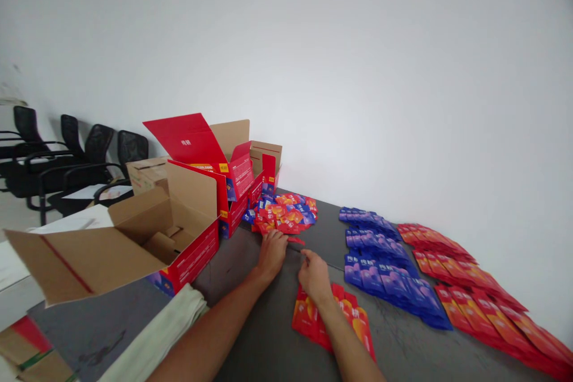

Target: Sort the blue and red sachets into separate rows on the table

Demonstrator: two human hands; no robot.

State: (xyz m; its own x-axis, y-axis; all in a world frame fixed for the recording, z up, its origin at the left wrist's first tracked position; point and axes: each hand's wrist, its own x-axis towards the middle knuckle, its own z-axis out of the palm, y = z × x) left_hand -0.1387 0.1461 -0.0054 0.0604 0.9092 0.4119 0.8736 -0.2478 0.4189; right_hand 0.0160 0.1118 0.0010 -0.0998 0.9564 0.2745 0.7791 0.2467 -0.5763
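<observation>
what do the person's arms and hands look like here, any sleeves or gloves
Both forearms are bare as far as the picture shows, with no sleeve in view. The left hand and the right hand wear no gloves. No watch, ring or wristband can be made out on either wrist. Fingers look short and uncovered; finer detail is too small to tell.

Head view, forward-down over table [268, 346]

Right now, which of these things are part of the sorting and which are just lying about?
In use: left hand on mixed packet pile; right hand over small red stack; blue rows; red rows; open boxes.
Lying about: black chairs; folded cloth; papers.
</observation>
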